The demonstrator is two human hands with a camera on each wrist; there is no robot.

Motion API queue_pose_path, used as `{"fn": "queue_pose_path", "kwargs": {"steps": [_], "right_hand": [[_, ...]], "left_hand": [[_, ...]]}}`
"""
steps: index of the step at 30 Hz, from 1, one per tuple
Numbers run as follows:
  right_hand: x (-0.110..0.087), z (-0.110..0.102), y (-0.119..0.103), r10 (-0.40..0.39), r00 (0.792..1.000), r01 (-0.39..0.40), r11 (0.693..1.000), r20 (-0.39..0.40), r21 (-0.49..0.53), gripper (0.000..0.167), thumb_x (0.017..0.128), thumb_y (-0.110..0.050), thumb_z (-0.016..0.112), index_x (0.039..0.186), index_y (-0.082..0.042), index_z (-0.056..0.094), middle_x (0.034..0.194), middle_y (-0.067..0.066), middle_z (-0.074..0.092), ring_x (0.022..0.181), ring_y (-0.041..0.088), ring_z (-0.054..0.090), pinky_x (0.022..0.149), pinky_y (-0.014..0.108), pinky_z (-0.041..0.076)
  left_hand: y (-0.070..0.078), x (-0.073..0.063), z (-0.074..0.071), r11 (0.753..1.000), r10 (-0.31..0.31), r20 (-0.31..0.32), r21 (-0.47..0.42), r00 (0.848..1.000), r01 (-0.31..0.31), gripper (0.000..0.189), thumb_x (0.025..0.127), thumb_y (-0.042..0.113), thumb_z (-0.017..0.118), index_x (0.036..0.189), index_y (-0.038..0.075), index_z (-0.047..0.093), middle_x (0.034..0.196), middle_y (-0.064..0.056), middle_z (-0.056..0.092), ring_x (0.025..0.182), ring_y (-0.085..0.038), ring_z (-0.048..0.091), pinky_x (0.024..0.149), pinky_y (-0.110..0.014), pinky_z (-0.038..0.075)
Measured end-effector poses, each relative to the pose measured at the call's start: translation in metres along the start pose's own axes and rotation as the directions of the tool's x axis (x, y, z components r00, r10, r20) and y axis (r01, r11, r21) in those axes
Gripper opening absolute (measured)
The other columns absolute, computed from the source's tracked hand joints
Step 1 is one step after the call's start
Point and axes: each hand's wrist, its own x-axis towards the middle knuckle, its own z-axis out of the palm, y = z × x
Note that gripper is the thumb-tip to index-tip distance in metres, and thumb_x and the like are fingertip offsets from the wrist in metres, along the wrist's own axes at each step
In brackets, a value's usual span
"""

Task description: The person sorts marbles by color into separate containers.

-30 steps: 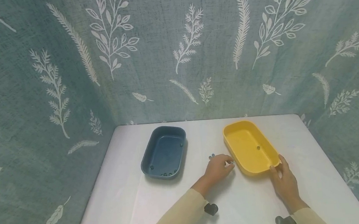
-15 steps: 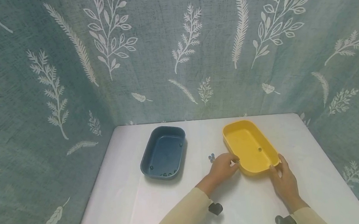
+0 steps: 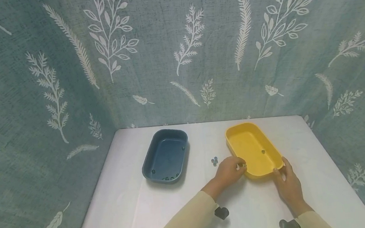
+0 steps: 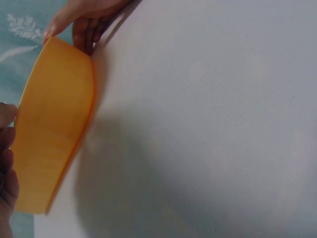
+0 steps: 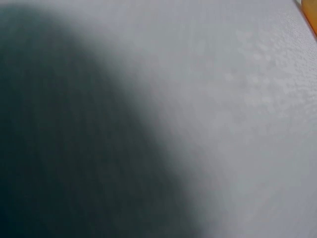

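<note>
Looking down past the person's sleeves, I see the left hand has come over from the table within the last second; its fingertips now reach the rim of the yellow tray. Thumb and finger pinch a greenish held bead, mostly covered, so it has been brought to the tray's edge but not released. The right hand has stayed put, gripping the near right corner, apparently as a steady hold. A lone bead lies inside. A few loose beads sit between the trays, now less hidden by the hand; the blue tray has several more. Patterned cloth hangs behind.

From the left wrist, the yellow tray's wall stands in the way, blocking its inside; the right hand's thumb is on the rim.

From the right wrist, a dark blur covers much of the view; I cannot tell that grip there.
</note>
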Motion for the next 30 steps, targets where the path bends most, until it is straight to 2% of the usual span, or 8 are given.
{"fn": "queue_pose_path", "kwargs": {"steps": [6,13,23,30], "right_hand": [[0.000,0.002,0.002,0.025,1.000,-0.025,1.000,0.011,0.002,0.068,0.103,-0.043,0.040,0.158,-0.021,0.006,0.148,0.029,0.035,0.134,0.052,0.028,0.106,0.069,0.021],[0.002,0.005,0.009,0.014,1.000,-0.014,1.000,-0.002,-0.009,0.067,0.103,-0.043,0.041,0.158,-0.021,0.007,0.148,0.028,0.036,0.134,0.051,0.030,0.105,0.069,0.023],[0.005,0.005,0.013,0.003,1.000,-0.003,1.000,-0.008,-0.014,0.067,0.103,-0.043,0.041,0.158,-0.023,0.007,0.148,0.028,0.036,0.134,0.051,0.029,0.105,0.069,0.022],[0.005,0.005,0.011,0.027,1.000,-0.027,0.999,0.003,-0.020,0.068,0.103,-0.044,0.040,0.158,-0.023,0.006,0.150,0.028,0.033,0.135,0.052,0.028,0.106,0.070,0.021]], "left_hand": [[0.000,0.003,0.002,1.000,-0.007,-0.009,0.001,1.000,0.007,0.020,0.092,0.029,0.066,0.107,0.018,0.073,0.092,0.013,0.064,0.087,-0.002,0.056,0.081,-0.016,0.046],[0.000,0.005,0.004,1.000,-0.006,-0.011,0.016,1.000,0.006,0.018,0.092,0.028,0.065,0.102,0.018,0.075,0.085,0.014,0.061,0.082,-0.002,0.054,0.075,-0.014,0.045],[0.000,0.006,0.006,0.997,0.004,-0.020,0.071,1.000,-0.002,0.022,0.092,0.032,0.067,0.105,0.017,0.076,0.090,0.013,0.065,0.089,-0.004,0.058,0.080,-0.015,0.047],[-0.003,0.003,0.005,1.000,0.015,-0.033,0.026,0.999,-0.015,0.022,0.092,0.031,0.066,0.106,0.016,0.075,0.092,0.012,0.065,0.089,-0.004,0.058,0.080,-0.015,0.047]]}}
